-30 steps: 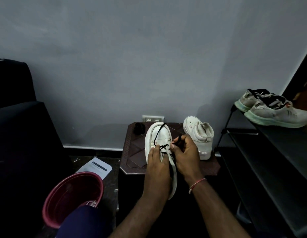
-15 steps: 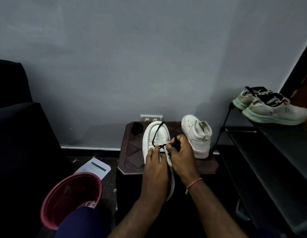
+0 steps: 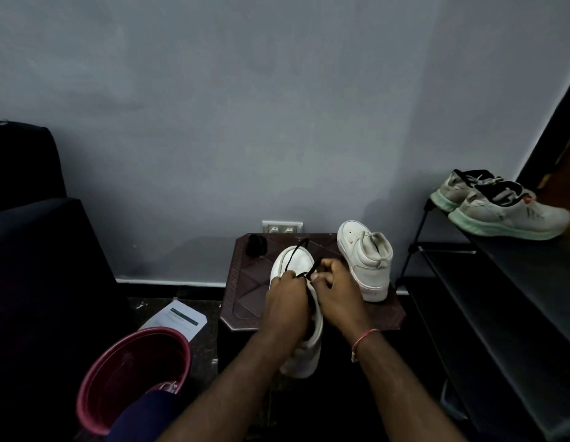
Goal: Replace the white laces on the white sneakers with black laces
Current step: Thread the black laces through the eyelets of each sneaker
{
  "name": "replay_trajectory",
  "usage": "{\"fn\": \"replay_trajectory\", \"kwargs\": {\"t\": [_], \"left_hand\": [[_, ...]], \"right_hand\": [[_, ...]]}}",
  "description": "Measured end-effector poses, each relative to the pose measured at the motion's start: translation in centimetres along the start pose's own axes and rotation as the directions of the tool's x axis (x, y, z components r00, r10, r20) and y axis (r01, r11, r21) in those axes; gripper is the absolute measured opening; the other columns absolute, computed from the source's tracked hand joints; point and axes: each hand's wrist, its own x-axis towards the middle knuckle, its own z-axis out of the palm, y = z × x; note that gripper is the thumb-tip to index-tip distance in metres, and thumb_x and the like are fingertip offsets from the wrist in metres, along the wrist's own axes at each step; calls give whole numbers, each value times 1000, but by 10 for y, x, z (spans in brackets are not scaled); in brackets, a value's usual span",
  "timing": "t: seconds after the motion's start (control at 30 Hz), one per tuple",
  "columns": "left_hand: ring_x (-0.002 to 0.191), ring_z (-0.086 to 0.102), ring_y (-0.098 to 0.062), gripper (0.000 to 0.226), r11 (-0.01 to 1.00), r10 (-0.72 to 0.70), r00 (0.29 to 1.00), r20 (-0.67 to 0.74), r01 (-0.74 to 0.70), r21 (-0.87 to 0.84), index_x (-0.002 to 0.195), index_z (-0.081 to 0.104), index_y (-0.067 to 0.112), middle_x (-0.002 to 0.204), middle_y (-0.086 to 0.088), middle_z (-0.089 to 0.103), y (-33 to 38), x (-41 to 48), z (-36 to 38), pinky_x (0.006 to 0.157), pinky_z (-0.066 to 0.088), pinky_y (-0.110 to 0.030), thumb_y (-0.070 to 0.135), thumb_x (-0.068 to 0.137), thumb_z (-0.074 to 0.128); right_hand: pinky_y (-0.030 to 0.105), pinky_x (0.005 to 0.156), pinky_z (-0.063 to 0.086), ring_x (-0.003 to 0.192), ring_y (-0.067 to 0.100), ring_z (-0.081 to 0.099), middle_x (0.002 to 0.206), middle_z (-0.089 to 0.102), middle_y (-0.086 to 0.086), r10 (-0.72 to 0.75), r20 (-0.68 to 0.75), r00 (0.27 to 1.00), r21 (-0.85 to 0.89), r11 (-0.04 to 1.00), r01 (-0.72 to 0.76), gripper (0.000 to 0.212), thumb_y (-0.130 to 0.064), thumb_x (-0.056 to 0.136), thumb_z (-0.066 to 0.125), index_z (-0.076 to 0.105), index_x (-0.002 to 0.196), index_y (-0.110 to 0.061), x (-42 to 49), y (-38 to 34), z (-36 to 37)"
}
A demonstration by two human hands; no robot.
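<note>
Toe of white sneaker (image 3: pixel 293 260) points away toward wall, long axis running straight out from person, heel overhanging table (image 3: pixel 245 291) front edge. Left hand (image 3: pixel 288 301) curls over the eyelet area, gripping the shoe. Right hand (image 3: pixel 338 295), just right of it, pinches black lace (image 3: pixel 312 269); loop lies forward over toe. Next threading probably falls to right hand, which is nearer the lace.

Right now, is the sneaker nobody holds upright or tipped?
Upright: the free sneaker stands on its sole on the table, heel toward the camera.
</note>
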Motion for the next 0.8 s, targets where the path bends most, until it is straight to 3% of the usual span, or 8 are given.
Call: {"fn": "replay_trajectory", "kwargs": {"t": [0.13,0.23,0.33,0.43,0.5,0.57,0.67,0.8], "left_hand": [[105,61,-34,19,996,-86,993,86,84,31,99,64,4,108,-16,65,-1,28,-15,84,48,-37,12,88,52],[106,61,-34,22,989,-144,987,75,140,53,101,64,4,111,-16,66,-4,41,-15,84,49,-39,15,91,49],[108,61,-32,21,979,-198,980,32,196,53,101,65,5,111,-15,66,-4,45,-7,85,50,-39,16,91,51],[105,62,-33,18,970,-242,970,11,242,-18,95,68,5,106,-15,68,-4,44,-3,82,50,-38,16,89,55],[104,62,-35,19,968,-243,970,22,244,-56,93,68,4,105,-16,67,-6,46,-1,81,50,-38,18,88,56],[102,61,-36,21,968,-238,970,45,240,-70,93,68,4,104,-17,67,-7,47,0,79,49,-37,19,87,56],[100,61,-36,23,969,-233,971,63,237,-66,94,69,5,104,-17,66,-8,48,2,78,50,-36,21,84,56],[102,58,-37,27,962,-238,969,68,245,-122,93,70,10,106,-17,65,-4,44,2,84,49,-38,22,77,53]], "right_hand": [[37,98,47,105,15,64,109,70,2,149,77,986,80,985,-156,42,-31,92,59,50,129,-12,3,2,4],[37,100,47,104,12,64,99,70,-8,171,106,980,118,976,-183,52,-35,90,62,46,134,-10,2,0,3],[30,95,46,104,12,63,95,68,-8,163,98,982,106,979,-173,41,-29,92,58,49,129,-14,-4,1,4],[36,96,47,104,16,64,104,71,0,169,76,983,150,972,-178,26,-27,91,58,55,117,-20,-6,4,6],[36,95,47,100,15,64,100,70,-1,171,79,982,175,967,-183,14,-28,92,58,54,105,-25,-8,5,6],[35,91,48,94,15,64,91,69,-5,174,55,983,169,969,-181,15,-36,91,57,57,96,-22,-7,4,8],[34,79,53,82,16,68,80,72,-3,237,13,971,262,937,-232,48,-60,76,57,64,90,-15,-4,1,10],[21,48,44,52,14,53,65,61,6,457,65,887,548,727,-415,21,-22,88,66,60,73,-8,27,-10,5]]}}
